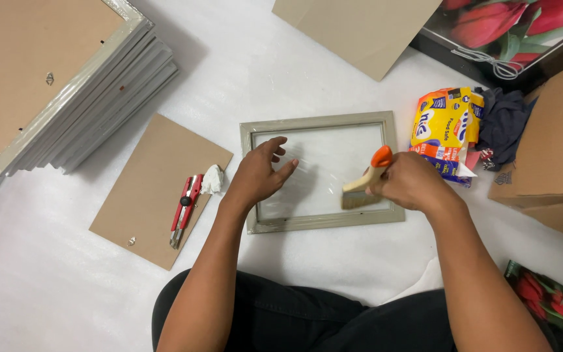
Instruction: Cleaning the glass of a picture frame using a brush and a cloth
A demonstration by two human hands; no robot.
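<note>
1. Picture frame, one, grey-green with glass, lies flat on the white sheet before the person's knees.
2. One stack of frames sits far left.
3. Two loose backing boards: one beside the frame, one above.
4. Left hand, fingers spread, presses the glass.
5. Right hand grips one brush, bristles on the glass.
6. One red utility knife rests on the nearer board.

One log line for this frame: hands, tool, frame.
left hand: steadies picture frame | right hand: holds brush on glass | cutter: on backing board
</note>
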